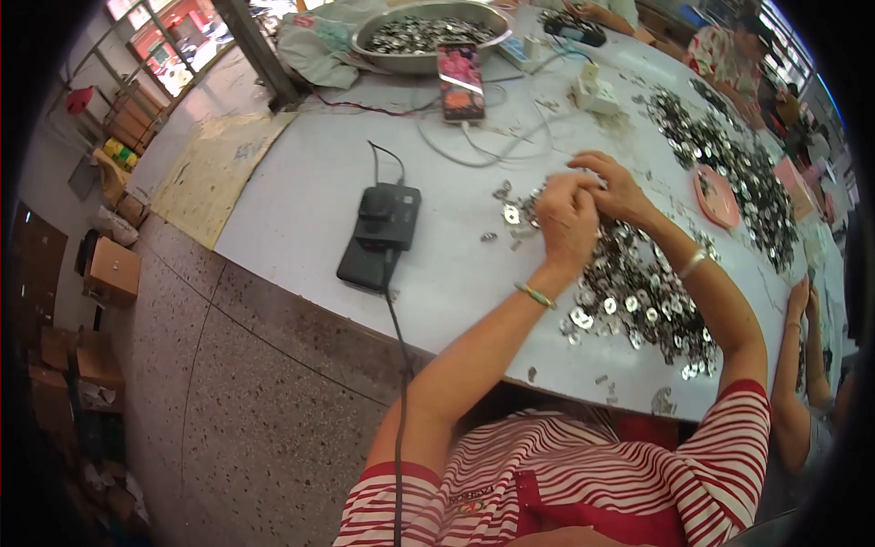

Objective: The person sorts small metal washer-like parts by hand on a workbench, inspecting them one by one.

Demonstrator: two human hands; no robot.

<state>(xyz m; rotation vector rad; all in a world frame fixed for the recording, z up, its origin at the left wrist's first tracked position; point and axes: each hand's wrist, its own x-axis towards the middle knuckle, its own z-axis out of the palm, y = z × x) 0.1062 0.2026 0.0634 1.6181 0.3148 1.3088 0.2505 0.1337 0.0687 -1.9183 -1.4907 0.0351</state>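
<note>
My left hand [567, 217] and my right hand [616, 188] meet above the far end of a heap of small shiny metal pieces [629, 292]. The fingers of both are bent and drawn together. Whatever lies between them is hidden by the left hand and blurred. A few loose metal pieces [510, 213] lie on the table just left of my hands. The heap spreads under my right forearm toward the table's near edge.
Left of my hands lies a black device with a cable [387, 221]. Farther back are a phone [460, 82], a white power socket [595, 94] and a metal basin [430, 59] full of pieces. A pink tray [717, 197] sits beside another heap [743, 173]; other people work around the table.
</note>
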